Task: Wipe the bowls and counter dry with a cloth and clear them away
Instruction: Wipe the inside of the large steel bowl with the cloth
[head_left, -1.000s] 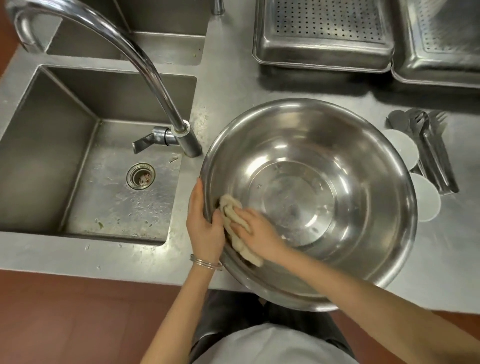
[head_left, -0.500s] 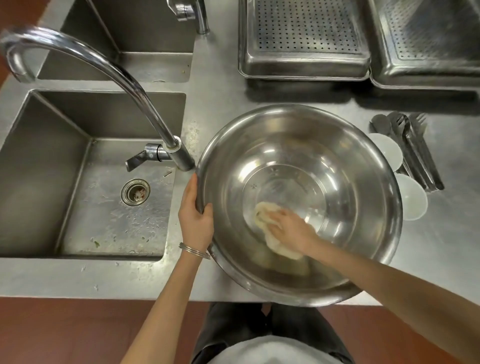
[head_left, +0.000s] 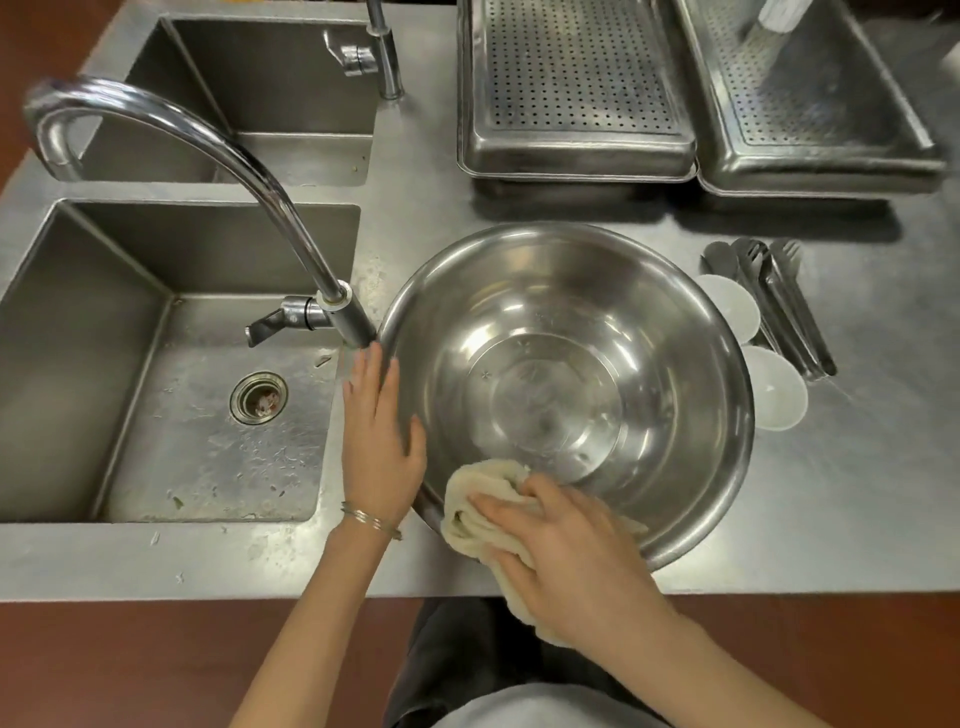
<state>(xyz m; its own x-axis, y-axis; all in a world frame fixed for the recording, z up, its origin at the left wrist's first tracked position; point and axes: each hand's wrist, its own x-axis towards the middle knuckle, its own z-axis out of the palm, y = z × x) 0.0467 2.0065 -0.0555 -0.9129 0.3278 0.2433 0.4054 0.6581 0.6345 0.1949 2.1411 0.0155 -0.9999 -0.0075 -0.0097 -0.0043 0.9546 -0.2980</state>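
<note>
A large steel bowl (head_left: 613, 332) stands on the steel counter (head_left: 857, 493), right of the sink. My left hand (head_left: 376, 441) lies flat against the bowl's outer left rim, thumb hooked over the edge, fingers spread. My right hand (head_left: 566, 551) presses a crumpled beige cloth (head_left: 480, 501) on the bowl's near inner wall and rim; part of the cloth hangs over the counter's front edge beneath my wrist. Two small white bowls (head_left: 776, 392) sit just right of the big bowl, partly hidden by its rim.
A tall curved tap (head_left: 218, 150) rises beside the bowl's left rim, over the near sink basin (head_left: 171, 395). Steel cutlery (head_left: 779, 301) lies right of the white bowls. Two perforated steel trays (head_left: 576, 88) stand at the back. The counter's front edge runs under my forearms.
My right hand slid the cloth from the bowl's bottom back to the near rim. My left hand loosened from gripping the rim to lying flat along it.
</note>
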